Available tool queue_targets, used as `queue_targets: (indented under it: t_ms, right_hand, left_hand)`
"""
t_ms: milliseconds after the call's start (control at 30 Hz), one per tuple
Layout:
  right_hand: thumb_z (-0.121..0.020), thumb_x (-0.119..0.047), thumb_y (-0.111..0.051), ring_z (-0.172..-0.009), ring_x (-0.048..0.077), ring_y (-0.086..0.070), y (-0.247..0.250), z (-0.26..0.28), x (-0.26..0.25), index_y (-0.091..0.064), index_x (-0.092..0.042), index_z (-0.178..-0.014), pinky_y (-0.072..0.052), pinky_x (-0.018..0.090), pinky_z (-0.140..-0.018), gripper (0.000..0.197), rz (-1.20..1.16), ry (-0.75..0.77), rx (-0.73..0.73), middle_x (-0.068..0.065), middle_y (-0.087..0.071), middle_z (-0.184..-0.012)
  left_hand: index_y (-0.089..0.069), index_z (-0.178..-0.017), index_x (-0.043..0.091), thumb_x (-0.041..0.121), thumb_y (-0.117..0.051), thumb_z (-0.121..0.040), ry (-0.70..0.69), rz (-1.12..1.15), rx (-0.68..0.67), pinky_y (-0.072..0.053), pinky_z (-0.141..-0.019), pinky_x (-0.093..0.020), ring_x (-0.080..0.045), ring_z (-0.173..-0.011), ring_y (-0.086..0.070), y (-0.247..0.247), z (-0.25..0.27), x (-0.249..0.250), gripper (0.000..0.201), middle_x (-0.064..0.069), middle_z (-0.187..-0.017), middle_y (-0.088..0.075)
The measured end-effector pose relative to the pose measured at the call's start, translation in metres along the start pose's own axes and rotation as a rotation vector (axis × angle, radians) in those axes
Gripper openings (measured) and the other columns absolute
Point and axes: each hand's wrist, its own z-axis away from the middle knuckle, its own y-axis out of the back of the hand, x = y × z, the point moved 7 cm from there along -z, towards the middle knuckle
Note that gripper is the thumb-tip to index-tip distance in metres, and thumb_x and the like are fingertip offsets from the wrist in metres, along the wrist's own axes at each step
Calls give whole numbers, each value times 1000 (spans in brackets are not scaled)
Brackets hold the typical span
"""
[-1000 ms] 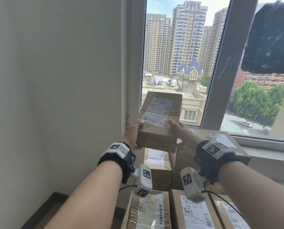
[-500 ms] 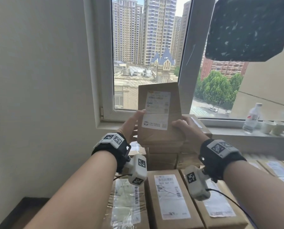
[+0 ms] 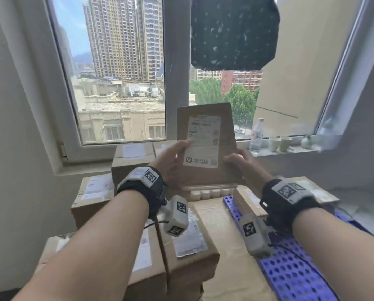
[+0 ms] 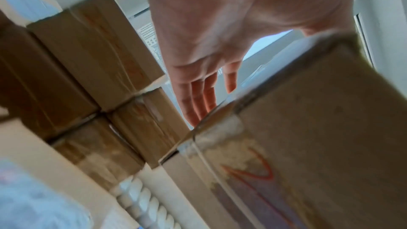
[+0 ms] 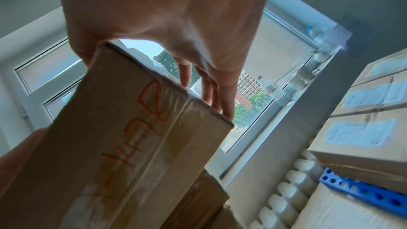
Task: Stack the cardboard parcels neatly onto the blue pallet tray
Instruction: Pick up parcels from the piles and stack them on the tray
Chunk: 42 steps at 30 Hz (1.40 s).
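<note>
**Parcel held upright in both hands, clear of the pallet tray**

Landmark for all positions: the window [image 3: 120, 83].

The stack of parcels [image 3: 188, 253] stands below the window and nearer to me, several tiers deep, labels facing up. Right of that stack, below the window's right pane, lies the blue pallet tray [image 3: 294, 276], its perforated deck showing. One parcel on the tray [image 3: 249, 203] sits at the tray's window end, with at least one more carton beside it, partly hidden by my wrist.

The parcel I hold [image 3: 205, 146] is in front of the window's centre post, raised above the stack and touching neither stack nor tray. It stands nearly on end, its white label turned toward me. Red handwriting runs along its narrow taped side, seen from the right wrist.

My left hand [image 3: 170, 159] grips the parcel's left edge: thumb across the front, straight fingers flat against the back. My right hand [image 3: 242, 161] grips the right edge likewise, thumb in front, fingers extended behind.

On the window sill to the right stand a plastic bottle [image 3: 256, 135] and two small cups [image 3: 279, 143].
</note>
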Motion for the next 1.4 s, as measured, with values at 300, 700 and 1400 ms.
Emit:
queue_targets:
  t_ms: [300, 700, 1400]
  right_hand:
    - [-73, -25, -73, -94, 17, -67, 167, 38, 41, -38, -15, -140, -53, 25, -59, 77, -31, -41, 55, 3, -66, -112]
    - [-77, -11, -69, -73, 12, -64, 290, 49, 135, -42, -19, -133, -50, 19, -50, 62, -31, -204, 51, 3, -66, -92]
    - [-78, -59, -63, -75, 19, -54, 313, -39, 294, -52, -7, -114, -53, 35, -60, 64, 295, -653, -20, 5, -54, -92]
  left_hand:
    - [-61, -117, 14, 51, -63, -82, 4, -77, -36, -53, -88, -42, -27, -91, -65, -170, -29, -61, 51, -10, -97, -69]
    - [-67, -119, 18, 65, -70, -58, 107, -76, 28, -45, -101, -61, -39, -109, -66, -287, -64, -160, 77, -15, -113, -72]
    - [-65, -87, 17, 54, -72, -69, 601, -133, 81, -58, -75, -41, -22, -68, -67, -275, -127, -301, 41, -1, -69, -70]
